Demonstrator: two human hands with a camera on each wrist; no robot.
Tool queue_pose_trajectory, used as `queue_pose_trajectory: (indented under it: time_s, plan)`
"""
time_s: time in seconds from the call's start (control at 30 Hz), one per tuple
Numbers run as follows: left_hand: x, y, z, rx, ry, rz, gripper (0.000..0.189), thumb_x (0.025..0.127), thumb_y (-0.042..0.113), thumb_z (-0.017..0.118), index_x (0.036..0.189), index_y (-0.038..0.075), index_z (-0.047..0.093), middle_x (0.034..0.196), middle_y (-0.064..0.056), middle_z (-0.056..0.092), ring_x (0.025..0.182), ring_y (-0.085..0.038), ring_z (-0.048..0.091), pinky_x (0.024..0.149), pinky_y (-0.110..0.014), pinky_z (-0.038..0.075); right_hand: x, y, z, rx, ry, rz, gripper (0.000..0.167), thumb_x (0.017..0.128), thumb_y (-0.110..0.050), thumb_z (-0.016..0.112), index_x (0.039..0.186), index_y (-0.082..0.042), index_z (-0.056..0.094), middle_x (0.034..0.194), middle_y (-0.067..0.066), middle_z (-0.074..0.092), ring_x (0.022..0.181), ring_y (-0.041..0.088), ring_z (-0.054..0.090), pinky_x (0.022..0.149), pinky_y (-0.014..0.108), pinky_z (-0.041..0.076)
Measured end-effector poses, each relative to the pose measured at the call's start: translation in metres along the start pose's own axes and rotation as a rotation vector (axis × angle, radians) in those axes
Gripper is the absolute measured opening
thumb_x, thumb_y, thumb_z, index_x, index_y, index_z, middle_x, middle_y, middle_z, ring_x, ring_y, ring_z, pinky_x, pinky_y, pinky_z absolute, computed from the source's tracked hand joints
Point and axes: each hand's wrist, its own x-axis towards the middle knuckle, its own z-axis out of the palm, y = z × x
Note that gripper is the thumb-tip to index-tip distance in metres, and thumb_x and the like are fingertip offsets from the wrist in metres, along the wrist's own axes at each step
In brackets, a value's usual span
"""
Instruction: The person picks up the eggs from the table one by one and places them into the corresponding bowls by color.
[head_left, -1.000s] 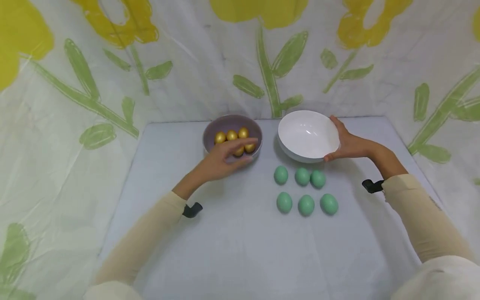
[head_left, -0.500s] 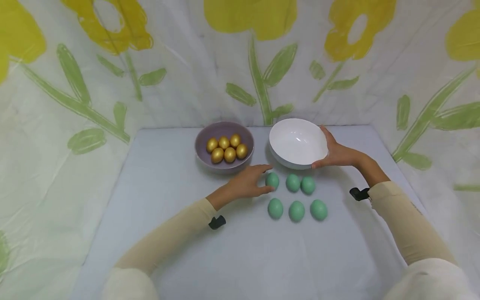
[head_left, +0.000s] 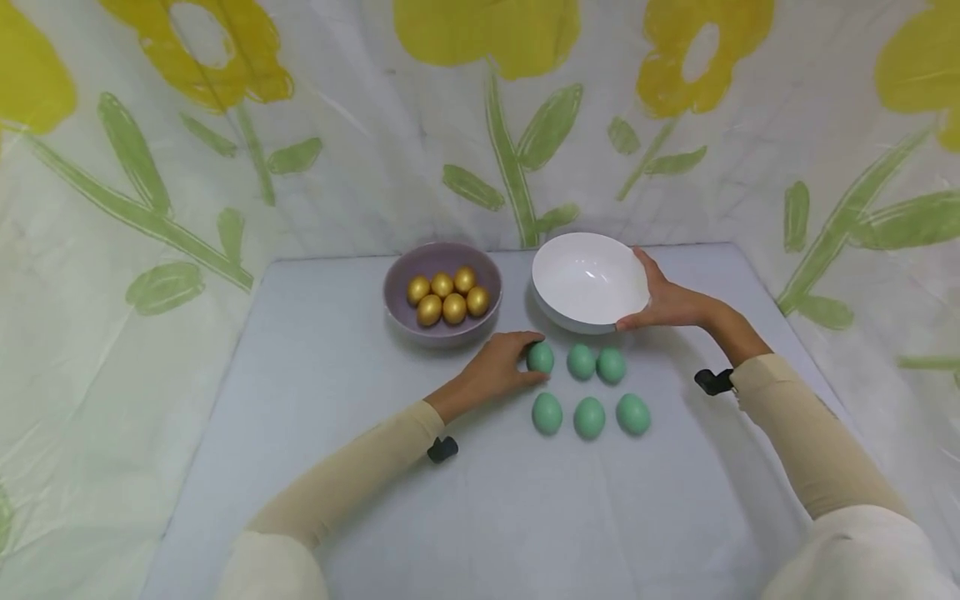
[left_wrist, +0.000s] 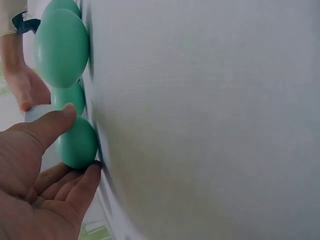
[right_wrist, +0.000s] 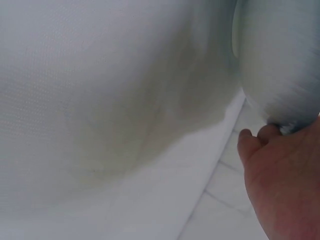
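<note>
At the left end of the back row, a green egg (head_left: 541, 357) lies between the thumb and fingers of my left hand (head_left: 499, 367). The left wrist view shows the thumb (left_wrist: 57, 122) over one side of this egg (left_wrist: 78, 145) and curled fingers against the other. My right hand (head_left: 670, 302) grips the right side of a white bowl (head_left: 588, 279), thumb at the near rim and fingers around the far side. No eggs show inside that bowl. From the right wrist, the bowl's outer wall (right_wrist: 280, 55) is visible above the hand (right_wrist: 285, 180).
Several more green eggs (head_left: 589, 417) stand in two rows in front of the white bowl. A mauve bowl (head_left: 397, 312) with several golden eggs (head_left: 453, 308) is at the back left. Behind the white table (head_left: 480, 508) hangs a flower-printed cloth (head_left: 360, 167).
My left hand has moved from over the mauve bowl, rightward and nearer, to the back-left green egg and closed in around it. My right hand stays on the white bowl; the head view has shifted.
</note>
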Motion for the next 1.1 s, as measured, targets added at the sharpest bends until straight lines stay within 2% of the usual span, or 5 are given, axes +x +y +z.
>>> queue_pose_trajectory:
  time_s: [0.23,0.47,0.57,0.8,1.1]
  plan:
    - [0.005,0.006,-0.009,-0.059,-0.01,0.059,0.065,0.089,0.029,0.089,0.144,0.004,0.064,0.139,-0.007,0.069,0.126,-0.018,0.066,0.104,-0.024,0.051,-0.001,-0.002,-0.003,-0.001,0.005,0.005,0.146,0.082,-0.033,0.093,0.165,-0.021,-0.027,0.173,0.023,-0.007,0.157,0.045,0.01,0.123,0.068,0.017]
    - [0.022,0.048,-0.047,-0.148,-0.042,0.169,0.064,0.091,0.027,0.088,0.145,0.004,0.063,0.141,-0.008,0.068,0.128,-0.018,0.067,0.101,-0.019,0.052,-0.001,0.0,-0.003,0.0,0.01,-0.005,0.144,0.082,-0.033,0.092,0.165,-0.021,-0.025,0.174,0.023,-0.006,0.157,0.045,0.012,0.123,0.067,0.018]
    - [0.04,0.063,-0.065,-0.094,-0.019,0.196,0.066,0.092,0.029,0.087,0.146,0.003,0.061,0.145,-0.01,0.065,0.128,-0.02,0.067,0.101,-0.018,0.052,0.0,0.0,-0.002,0.013,0.017,-0.03,0.143,0.082,-0.03,0.092,0.166,-0.02,-0.023,0.174,0.021,-0.005,0.157,0.043,0.013,0.122,0.067,0.02]
    - [0.097,0.072,-0.083,0.147,-0.048,0.125,0.062,0.094,0.03,0.084,0.145,0.002,0.061,0.136,-0.008,0.069,0.119,-0.02,0.065,0.101,-0.025,0.051,-0.001,0.005,0.002,0.024,0.01,-0.005,0.143,0.083,-0.031,0.092,0.166,-0.021,-0.023,0.173,0.02,-0.003,0.156,0.042,0.013,0.122,0.066,0.02]
    - [0.155,0.052,-0.06,0.404,-0.108,-0.056,0.043,0.091,0.02,0.087,0.125,0.004,0.067,0.121,-0.008,0.068,0.107,-0.022,0.064,0.092,-0.034,0.054,-0.003,0.001,0.0,0.016,0.012,0.019,0.142,0.083,-0.037,0.091,0.166,-0.023,-0.023,0.173,0.02,0.001,0.156,0.04,0.015,0.124,0.064,0.019]
